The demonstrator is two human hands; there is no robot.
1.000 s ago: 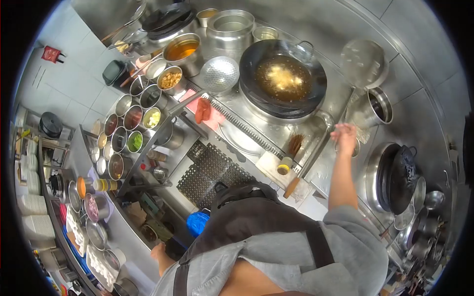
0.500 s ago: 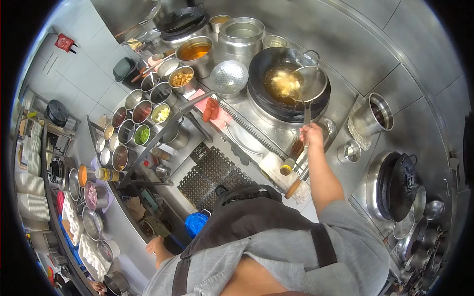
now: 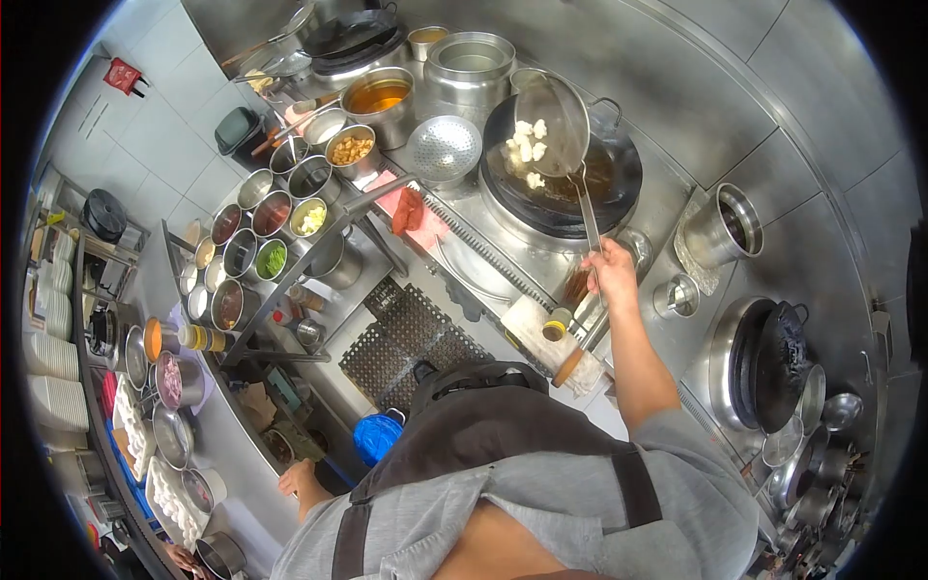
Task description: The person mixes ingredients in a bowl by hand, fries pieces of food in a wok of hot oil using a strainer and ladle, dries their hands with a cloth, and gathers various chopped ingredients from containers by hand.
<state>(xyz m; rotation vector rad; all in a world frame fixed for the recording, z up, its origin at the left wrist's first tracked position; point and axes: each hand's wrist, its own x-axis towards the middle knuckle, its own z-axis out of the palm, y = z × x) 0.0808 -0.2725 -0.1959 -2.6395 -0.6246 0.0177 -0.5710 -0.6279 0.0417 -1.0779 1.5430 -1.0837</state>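
Observation:
My right hand (image 3: pixel 611 271) is closed around the long handle of a round wire strainer (image 3: pixel 559 126). The strainer is tilted over the dark wok (image 3: pixel 623 193), and pale battered-looking pieces (image 3: pixel 527 145) lie at its left edge and just below it. Brownish oil (image 3: pixel 594 174) shows in the wok, partly hidden by the strainer. Low on the left, my left hand (image 3: pixel 300 478) rests at the edge of the steel counter (image 3: pixel 256 483); its fingers are too small to read clearly.
A perforated ladle bowl (image 3: pixel 445 150) sits left of the wok. Pots of food, including an orange liquid (image 3: pixel 377 95), stand farther left. A steel pot (image 3: pixel 723 227) and a second wok (image 3: pixel 781 367) are on the right. A wooden-handled tool (image 3: pixel 570 365) lies in front.
My right hand has taken hold of the strainer, which first reached into the oil and is now raised and tilted with pale pieces. The food has left the wok's middle.

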